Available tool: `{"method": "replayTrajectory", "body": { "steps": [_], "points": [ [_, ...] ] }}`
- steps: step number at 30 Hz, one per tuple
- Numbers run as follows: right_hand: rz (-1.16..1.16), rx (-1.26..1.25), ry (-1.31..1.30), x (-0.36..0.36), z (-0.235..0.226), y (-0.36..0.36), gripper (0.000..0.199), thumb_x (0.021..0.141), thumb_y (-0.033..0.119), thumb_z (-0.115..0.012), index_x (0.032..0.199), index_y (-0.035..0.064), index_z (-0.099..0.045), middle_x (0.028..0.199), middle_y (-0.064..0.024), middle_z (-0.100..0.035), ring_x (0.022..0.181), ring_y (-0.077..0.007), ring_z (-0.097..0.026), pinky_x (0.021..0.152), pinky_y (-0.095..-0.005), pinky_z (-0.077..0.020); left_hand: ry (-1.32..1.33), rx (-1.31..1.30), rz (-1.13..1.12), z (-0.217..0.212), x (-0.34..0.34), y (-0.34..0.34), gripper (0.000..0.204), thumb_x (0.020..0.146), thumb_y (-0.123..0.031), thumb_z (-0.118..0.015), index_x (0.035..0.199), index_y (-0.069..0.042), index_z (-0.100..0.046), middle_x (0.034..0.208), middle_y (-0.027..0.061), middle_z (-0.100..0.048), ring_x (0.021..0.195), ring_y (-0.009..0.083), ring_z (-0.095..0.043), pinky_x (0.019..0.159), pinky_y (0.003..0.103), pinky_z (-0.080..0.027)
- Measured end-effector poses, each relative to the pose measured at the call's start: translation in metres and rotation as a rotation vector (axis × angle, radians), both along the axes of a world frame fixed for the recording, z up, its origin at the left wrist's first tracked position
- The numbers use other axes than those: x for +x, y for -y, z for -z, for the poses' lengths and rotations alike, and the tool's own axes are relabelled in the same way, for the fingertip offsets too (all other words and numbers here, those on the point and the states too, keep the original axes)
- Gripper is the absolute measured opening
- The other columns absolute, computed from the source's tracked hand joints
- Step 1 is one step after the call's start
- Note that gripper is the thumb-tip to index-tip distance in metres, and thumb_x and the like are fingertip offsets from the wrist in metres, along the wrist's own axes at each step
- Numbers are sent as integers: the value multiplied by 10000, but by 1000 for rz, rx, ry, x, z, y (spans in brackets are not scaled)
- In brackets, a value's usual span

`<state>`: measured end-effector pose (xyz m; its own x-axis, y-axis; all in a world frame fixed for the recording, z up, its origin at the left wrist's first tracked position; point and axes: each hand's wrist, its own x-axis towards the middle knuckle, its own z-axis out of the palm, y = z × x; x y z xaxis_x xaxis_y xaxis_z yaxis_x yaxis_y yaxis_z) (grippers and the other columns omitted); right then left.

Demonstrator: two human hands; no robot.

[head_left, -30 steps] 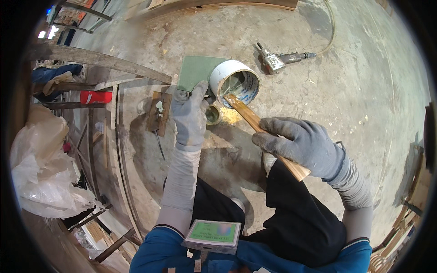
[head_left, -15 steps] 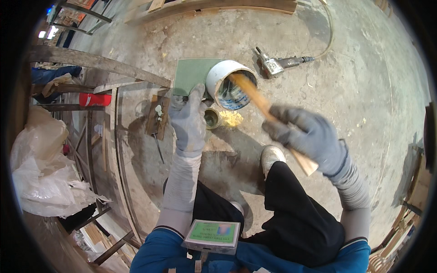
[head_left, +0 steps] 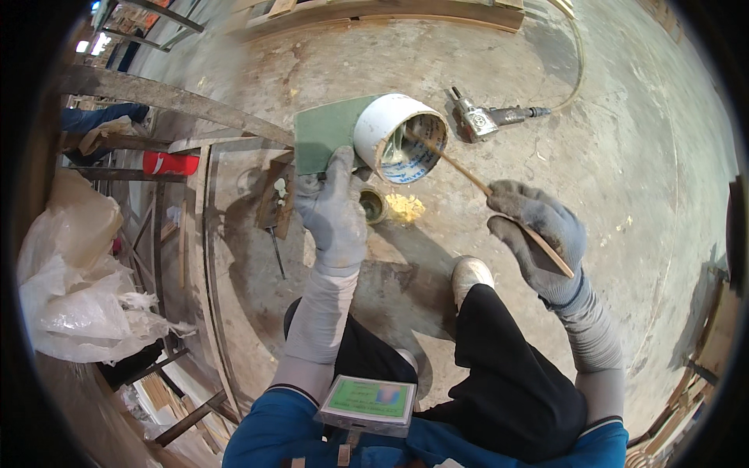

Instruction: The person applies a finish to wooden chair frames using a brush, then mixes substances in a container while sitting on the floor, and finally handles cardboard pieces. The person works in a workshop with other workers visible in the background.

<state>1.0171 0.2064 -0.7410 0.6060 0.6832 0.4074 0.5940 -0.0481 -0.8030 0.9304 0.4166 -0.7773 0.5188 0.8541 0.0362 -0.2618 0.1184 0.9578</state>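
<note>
My left hand (head_left: 335, 210), in a grey glove, grips the near edge of a flat green sheet (head_left: 320, 140), thumb on top. Beside the sheet, touching it, a white round tub (head_left: 380, 129) is tilted with its mouth toward me; blue marks and a grey-green smear show inside. My right hand (head_left: 542, 234), also gloved, closes round a flat wooden stick (head_left: 460, 170). The stick's far end reaches into the tub and shows edge-on. Below the tub sits a small round cup (head_left: 373, 205) with dark contents, next to a patch of yellow crumbs (head_left: 406, 207).
An air tool (head_left: 484, 119) with a hose lies beyond the tub to the right. Left are a stained board (head_left: 275, 191), a thin metal rod (head_left: 278, 253), a wooden frame (head_left: 204, 234), a red can (head_left: 170, 164) and plastic wrapping (head_left: 78, 273). Wooden planks (head_left: 390, 11) lie at the far side.
The wooden stick has turned from its broad face to its edge, its far end still in the tub. My right hand has shifted slightly right. My left hand keeps its hold on the green sheet.
</note>
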Motion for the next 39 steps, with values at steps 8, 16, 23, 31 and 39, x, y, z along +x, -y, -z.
{"method": "replayTrajectory", "body": {
  "steps": [8, 16, 23, 31, 39],
  "points": [
    [-122, -78, 158, 6, -26, 0, 309, 710, 76, -635, 1016, 99, -610, 1016, -147, -595, 857, -257, -614, 694, -309, -505, 7, -50, 35, 2, -2, -2, 230, 844, -13, -542, 1074, -20, -533, 1034, 59, -573, 917, 125, -555, 759, 264, -484],
    [-251, -128, 279, 8, -32, -3, 273, 710, 26, -647, 980, 42, -610, 1025, -175, -584, 849, -270, -615, 672, -309, -509, 137, -133, 46, -3, 0, -4, 229, 829, 5, -559, 1057, -8, -542, 1031, 60, -579, 909, 122, -560, 775, 240, -463],
    [-328, -196, 314, 0, -38, -7, 293, 691, 17, -651, 977, 64, -611, 994, -157, -593, 856, -277, -611, 691, -318, -508, 25, 156, 40, -1, -9, -10, 207, 842, 19, -515, 1042, -20, -553, 990, 55, -596, 867, 124, -573, 761, 265, -486],
    [-368, -287, 344, 4, -40, -14, 289, 714, 132, -593, 1002, 152, -572, 1092, -119, -551, 853, -278, -596, 658, -332, -511, 67, -4, 63, -1, -15, -18, 214, 835, -17, -563, 1048, -7, -553, 990, 56, -596, 874, 114, -555, 743, 244, -457],
    [-407, -258, 182, 16, -44, -12, 252, 716, 75, -613, 967, 76, -591, 1012, -148, -580, 820, -245, -615, 643, -289, -517, 147, 17, 76, 4, -20, -24, 223, 818, -12, -587, 1038, -27, -560, 989, 44, -596, 879, 108, -557, 767, 245, -472]
  ]
}}
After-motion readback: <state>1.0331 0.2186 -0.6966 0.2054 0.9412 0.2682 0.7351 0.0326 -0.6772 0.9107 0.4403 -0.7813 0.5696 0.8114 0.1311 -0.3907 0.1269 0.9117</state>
